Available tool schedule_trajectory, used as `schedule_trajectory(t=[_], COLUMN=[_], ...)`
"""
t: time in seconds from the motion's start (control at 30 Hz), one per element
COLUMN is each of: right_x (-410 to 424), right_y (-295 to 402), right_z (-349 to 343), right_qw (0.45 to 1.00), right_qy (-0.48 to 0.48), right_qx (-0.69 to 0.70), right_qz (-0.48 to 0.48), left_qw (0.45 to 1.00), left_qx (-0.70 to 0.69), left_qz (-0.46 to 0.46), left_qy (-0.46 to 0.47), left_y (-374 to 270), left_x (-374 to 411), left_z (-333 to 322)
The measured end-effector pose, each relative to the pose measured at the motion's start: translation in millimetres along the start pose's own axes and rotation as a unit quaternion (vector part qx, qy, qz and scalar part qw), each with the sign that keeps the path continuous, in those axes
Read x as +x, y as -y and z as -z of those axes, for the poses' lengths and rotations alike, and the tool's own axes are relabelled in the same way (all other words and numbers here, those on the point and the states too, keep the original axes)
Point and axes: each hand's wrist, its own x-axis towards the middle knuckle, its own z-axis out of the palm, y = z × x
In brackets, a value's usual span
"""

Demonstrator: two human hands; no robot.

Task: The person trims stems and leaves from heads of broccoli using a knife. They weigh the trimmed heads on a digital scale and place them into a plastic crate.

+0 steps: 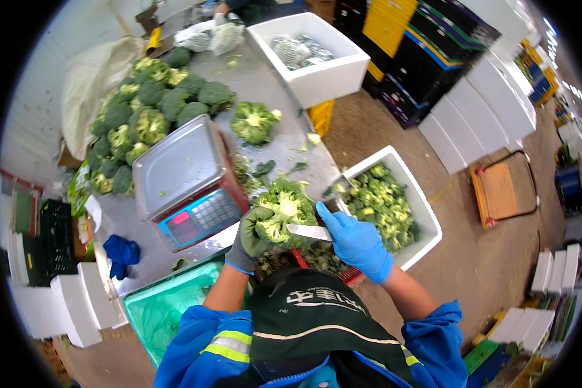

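A head of broccoli [286, 207] rests in my left hand [253, 232], which wears a grey-green work glove. Its pale cut stem faces up. My right hand [361, 241], in a blue disposable glove, grips a knife [310, 232] whose blade lies against the florets near the stem. To the right of the knife, a white foam box [424, 213] holds many cut broccoli florets [380, 203]. Below my hands, partly hidden by them and my apron, is a red crate [351, 275] with broccoli scraps.
A digital scale [179, 174] stands on the metal table [291, 116] beside a heap of broccoli [150, 106]. One trimmed head [254, 121] lies apart. A green-lined bin [174, 296] is at lower left. Another foam box [310, 53], stacked crates [407, 43] and an orange trolley [497, 191] stand beyond.
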Motion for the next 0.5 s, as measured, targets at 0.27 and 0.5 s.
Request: schedule_trajectory(t=[0.27, 0.5], right_x=[-75, -125], right_y=[-23, -36], right_z=[-5, -29], right_qw=[0.995, 0.963], right_qy=[0.019, 0.039], right_qx=[-0.082, -0.046], right_qz=[-0.057, -0.263], left_qw=[0.987, 0.982], left_qx=[0.122, 0.166], left_qz=[0.101, 0.094], left_qy=[0.027, 0.016], left_y=[65, 100], left_x=[6, -8], left_z=[-31, -58])
